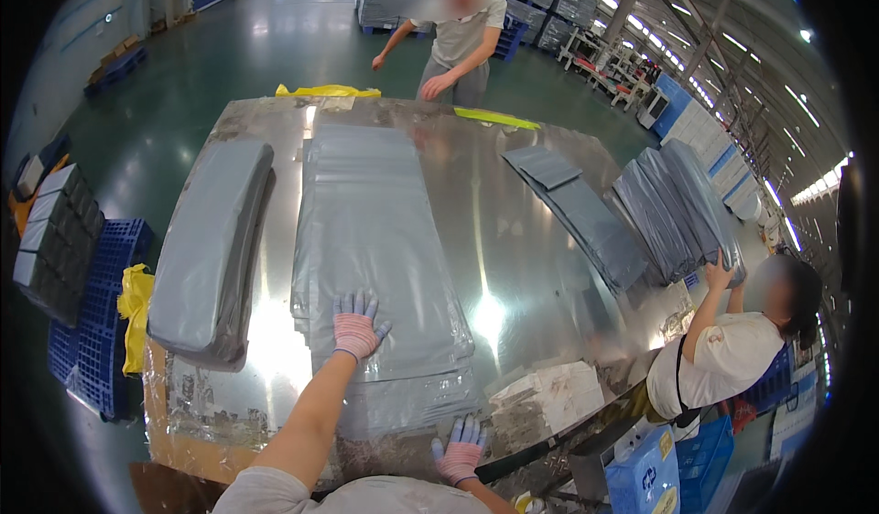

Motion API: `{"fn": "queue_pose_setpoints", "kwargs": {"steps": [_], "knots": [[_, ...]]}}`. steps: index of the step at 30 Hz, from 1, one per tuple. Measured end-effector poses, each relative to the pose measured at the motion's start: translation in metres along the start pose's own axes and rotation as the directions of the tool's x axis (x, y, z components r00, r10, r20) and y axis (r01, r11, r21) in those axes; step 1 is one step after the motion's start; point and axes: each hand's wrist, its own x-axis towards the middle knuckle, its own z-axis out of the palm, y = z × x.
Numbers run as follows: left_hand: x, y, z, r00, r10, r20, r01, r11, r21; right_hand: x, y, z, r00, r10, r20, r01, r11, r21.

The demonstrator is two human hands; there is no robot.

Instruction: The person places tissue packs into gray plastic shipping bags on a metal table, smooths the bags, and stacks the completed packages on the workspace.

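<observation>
Both my hands wear striped pink-and-white gloves with pale fingertips. A long stack of flat grey plastic bags lies in front of me on the metal-topped table. My left hand rests flat on the stack's near part, fingers spread. My right hand is at the near table edge, by the stack's near right corner, with its fingers apart and nothing held. To the left lies a thick, rounded bundle of grey bags. A thinner, partly folded grey stack lies to the right.
On the far right, a co-worker grips a grey bundle. Another person stands beyond the far edge. Torn white paper lies near right. Yellow plastic hangs at the left, beside a blue pallet. Blue crates stand lower right.
</observation>
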Motion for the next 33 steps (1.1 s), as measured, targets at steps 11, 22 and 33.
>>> {"fn": "queue_pose_setpoints", "kwargs": {"steps": [11, 22, 33], "knots": [[0.070, -0.010, -0.001, 1.000, -0.006, 0.015, 0.005, 0.999, 0.035, 0.028, 0.033, 0.006, 0.977, -0.199, 0.080, 0.193, 0.978, 0.079], [-0.031, 0.078, 0.008, 1.000, -0.005, -0.011, 0.005, 0.999, 0.036, 0.041, 0.048, 0.023, 0.856, -0.237, 0.460, 0.144, 0.963, 0.228], [0.020, 0.064, 0.006, 0.990, -0.130, 0.053, 0.125, 0.988, 0.092, 0.067, 0.128, -0.089, 0.951, -0.167, 0.261, 0.127, 0.978, 0.164]]}}
